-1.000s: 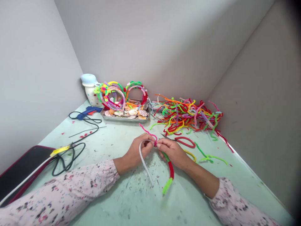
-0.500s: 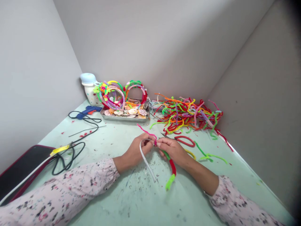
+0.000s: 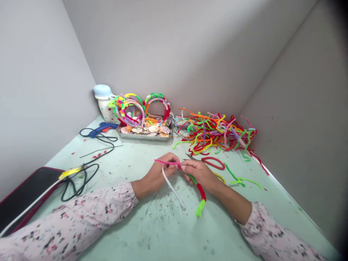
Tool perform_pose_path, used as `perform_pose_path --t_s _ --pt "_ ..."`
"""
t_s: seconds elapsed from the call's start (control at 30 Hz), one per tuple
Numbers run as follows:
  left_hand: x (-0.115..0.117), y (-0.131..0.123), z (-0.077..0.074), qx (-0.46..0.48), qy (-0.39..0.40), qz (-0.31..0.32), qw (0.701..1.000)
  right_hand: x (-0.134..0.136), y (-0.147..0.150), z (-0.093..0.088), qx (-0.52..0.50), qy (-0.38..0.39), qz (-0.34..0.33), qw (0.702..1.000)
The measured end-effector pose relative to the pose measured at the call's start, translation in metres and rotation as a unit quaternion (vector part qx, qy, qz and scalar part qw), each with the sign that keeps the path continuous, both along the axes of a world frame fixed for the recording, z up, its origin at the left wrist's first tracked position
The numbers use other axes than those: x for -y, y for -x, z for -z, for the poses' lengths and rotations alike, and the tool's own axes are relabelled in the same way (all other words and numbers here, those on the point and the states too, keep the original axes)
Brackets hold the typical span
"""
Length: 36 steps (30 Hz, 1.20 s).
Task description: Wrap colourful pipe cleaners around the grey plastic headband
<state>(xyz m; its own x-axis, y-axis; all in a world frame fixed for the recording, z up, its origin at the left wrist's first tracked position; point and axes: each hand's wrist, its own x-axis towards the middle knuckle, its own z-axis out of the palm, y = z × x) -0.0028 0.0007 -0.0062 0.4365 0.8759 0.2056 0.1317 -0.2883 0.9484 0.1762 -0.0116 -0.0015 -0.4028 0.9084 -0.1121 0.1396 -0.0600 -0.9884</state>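
Note:
Both hands meet at the centre around a headband point(image 3: 174, 191), whose bare white end curves down below my left hand. Its other end, wrapped in green and red pipe cleaner point(image 3: 201, 194), hangs below my right hand. My left hand point(image 3: 163, 168) is closed, fingers pinched at the top of the band. A pink pipe cleaner point(image 3: 164, 162) winds round the band between the fingertips, its loose tail lying leftward across the left fingers. My right hand point(image 3: 199, 173) is closed on the wrapped part, thumb and forefinger beside the pink turns. The fingers hide part of the band.
Red-handled scissors point(image 3: 214, 162) and green pipe cleaner pieces point(image 3: 240, 181) lie right of my right hand. Behind are a pile of pipe cleaners point(image 3: 217, 132) and a metal tray point(image 3: 144, 137) of shells and finished headbands. Leftward are a blue glue gun point(image 3: 102, 128), cables and a black tablet-like device point(image 3: 29, 195).
The pink tail has swung down and left, from standing up to lying across the left fingers. Both hanging ends of the headband have shifted slightly right.

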Motion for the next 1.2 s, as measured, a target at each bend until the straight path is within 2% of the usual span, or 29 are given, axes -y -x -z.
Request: perform_pose_path --t_s 0.27,0.5,0.7,0.87,1.07,1.2 --pt "0.0 0.0 -0.002 -0.016 0.002 0.032 0.999 -0.001 -0.004 -0.001 -0.024 0.023 -0.02 0.999" --pt "-0.001 0.0 -0.005 -0.009 -0.003 0.051 0.999 -0.002 -0.007 0.0 -0.031 0.012 -0.034 0.999" --pt "0.001 -0.001 -0.006 -0.008 0.035 0.051 0.998 -0.001 -0.003 0.001 -0.014 -0.001 -0.009 1.0" --pt "0.004 -0.001 -0.009 -0.013 0.017 0.033 0.999 0.001 0.0 0.003 0.0 -0.034 0.027 0.999" --pt "0.001 0.0 -0.004 -0.014 0.029 0.023 0.999 0.002 0.0 0.0 -0.009 -0.003 0.028 1.0" --pt "0.003 -0.001 -0.006 -0.017 0.022 0.021 0.999 0.002 -0.002 -0.002 -0.013 -0.009 0.009 1.0"
